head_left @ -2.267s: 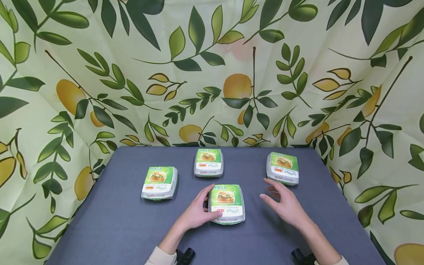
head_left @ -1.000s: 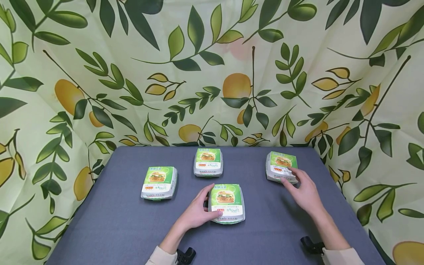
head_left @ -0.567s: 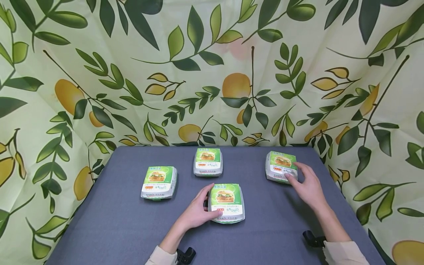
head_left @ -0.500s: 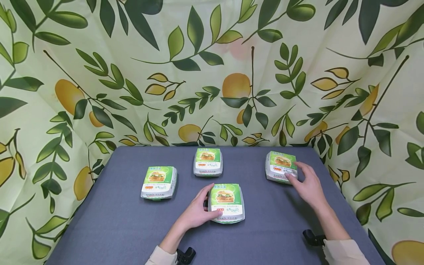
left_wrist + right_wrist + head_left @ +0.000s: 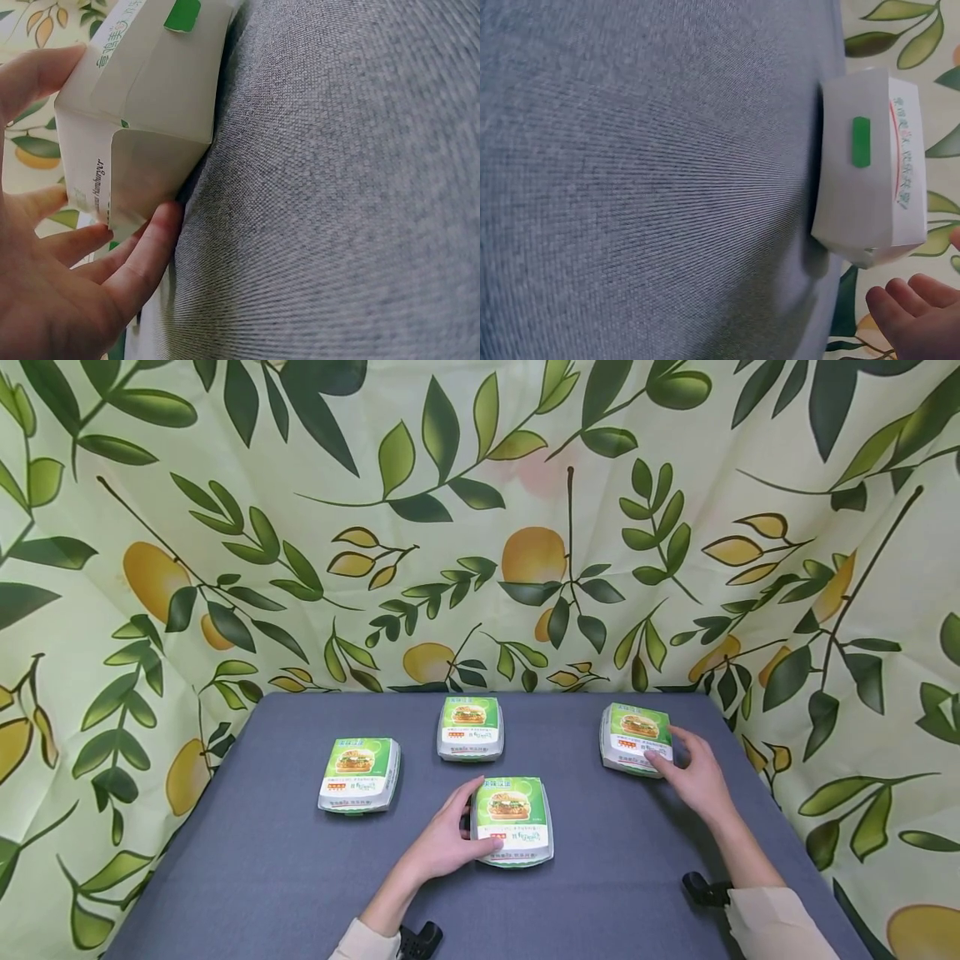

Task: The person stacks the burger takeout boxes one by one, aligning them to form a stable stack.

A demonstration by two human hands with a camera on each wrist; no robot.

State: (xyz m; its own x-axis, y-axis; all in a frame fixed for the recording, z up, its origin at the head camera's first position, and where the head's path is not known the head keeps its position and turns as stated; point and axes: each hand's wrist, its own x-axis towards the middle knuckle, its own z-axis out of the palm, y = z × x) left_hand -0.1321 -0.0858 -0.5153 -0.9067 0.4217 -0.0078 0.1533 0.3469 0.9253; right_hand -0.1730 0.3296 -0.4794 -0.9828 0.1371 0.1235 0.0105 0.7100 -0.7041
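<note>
In the head view my left hand [image 5: 442, 843] holds the left side of the nearest hamburger box [image 5: 519, 818], thumb on its front edge. The left wrist view has the fingertips [image 5: 163, 225] against the white side wall of this box [image 5: 150, 97]. My right hand [image 5: 701, 781] is at the right side of the far-right hamburger box [image 5: 633, 739], its thumb overlapping the front right corner. The right wrist view shows loosely bent fingers [image 5: 889, 307] a small gap away from that box [image 5: 855, 195], which sits on the table, slightly turned.
Another green-and-white hamburger box [image 5: 470, 727] stands at the back middle, and one more box [image 5: 360, 774] lies to the left. All rest on a grey cloth-covered table [image 5: 285, 877]. Behind hangs a leaf-and-fruit patterned curtain [image 5: 465, 435]. Both wrists wear black cameras.
My right hand has gone from the left front of the far-right box, over its front corner, to its right side, then stays there. The left hand and the boxes look unmoved.
</note>
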